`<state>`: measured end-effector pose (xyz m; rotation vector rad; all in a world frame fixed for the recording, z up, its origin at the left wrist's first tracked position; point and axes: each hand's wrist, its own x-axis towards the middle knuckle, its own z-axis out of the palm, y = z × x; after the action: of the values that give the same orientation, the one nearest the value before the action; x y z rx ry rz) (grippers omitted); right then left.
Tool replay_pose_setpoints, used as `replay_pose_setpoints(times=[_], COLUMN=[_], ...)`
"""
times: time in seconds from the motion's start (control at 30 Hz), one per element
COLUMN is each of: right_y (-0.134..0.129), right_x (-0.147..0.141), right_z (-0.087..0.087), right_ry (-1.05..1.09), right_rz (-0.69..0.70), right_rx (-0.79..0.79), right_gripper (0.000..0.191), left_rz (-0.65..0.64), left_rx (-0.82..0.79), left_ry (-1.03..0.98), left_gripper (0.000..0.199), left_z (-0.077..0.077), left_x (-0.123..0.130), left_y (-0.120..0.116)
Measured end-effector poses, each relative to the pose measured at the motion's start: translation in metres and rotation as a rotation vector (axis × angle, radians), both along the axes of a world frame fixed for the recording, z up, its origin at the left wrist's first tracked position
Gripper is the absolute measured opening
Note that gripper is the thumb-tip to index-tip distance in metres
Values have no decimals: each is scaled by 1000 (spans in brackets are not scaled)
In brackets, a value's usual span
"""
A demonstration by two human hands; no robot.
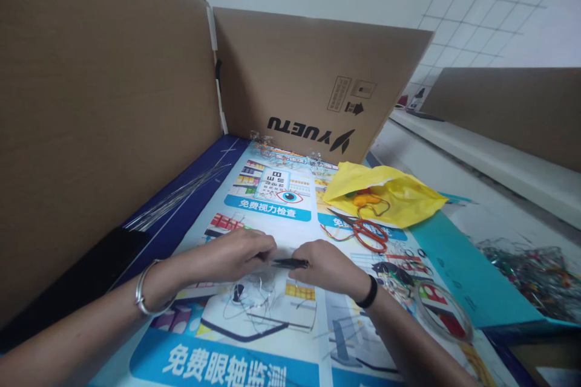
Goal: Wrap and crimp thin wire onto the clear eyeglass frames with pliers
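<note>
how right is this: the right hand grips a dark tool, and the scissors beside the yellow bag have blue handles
Not quite: the head view shows that the scissors have orange-red handles, not blue ones. The rest stands: the right hand grips a dark tool, and the scissors lie beside the yellow bag.

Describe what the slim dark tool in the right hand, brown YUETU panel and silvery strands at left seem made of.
Slim dark tool: perhaps dull metal, given its thin tip; the right hand hides much.
Brown YUETU panel: matt cardboard, judging by carton printing.
Silvery strands: probably shiny metal wire, given glints.
</note>
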<state>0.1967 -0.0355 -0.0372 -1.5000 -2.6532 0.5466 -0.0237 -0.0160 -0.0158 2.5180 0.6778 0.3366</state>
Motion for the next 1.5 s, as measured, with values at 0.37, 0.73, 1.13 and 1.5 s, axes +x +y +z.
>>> replay_pose_setpoints(times=[0.37, 0.73, 1.13, 1.5], right_y=[-1, -2, 2, 2], right_x=[-8, -8, -3, -5], right_z=[-12, -12, -16, -19], right_ry=[64, 122, 215, 128], right_rz=[12, -24, -60, -49], right_rx=[-31, -84, -130, -68], right_gripper=[20, 21, 22, 21], left_rz=[-7, 64, 95, 57], left_rx=[18, -52, -156, -166], left_ry=[20, -8, -45, -113], left_gripper=[16, 15, 9, 17], left_z=[-5, -7, -15, -22], left_x=[0, -3, -11, -8], left_y=[1, 6, 17, 16])
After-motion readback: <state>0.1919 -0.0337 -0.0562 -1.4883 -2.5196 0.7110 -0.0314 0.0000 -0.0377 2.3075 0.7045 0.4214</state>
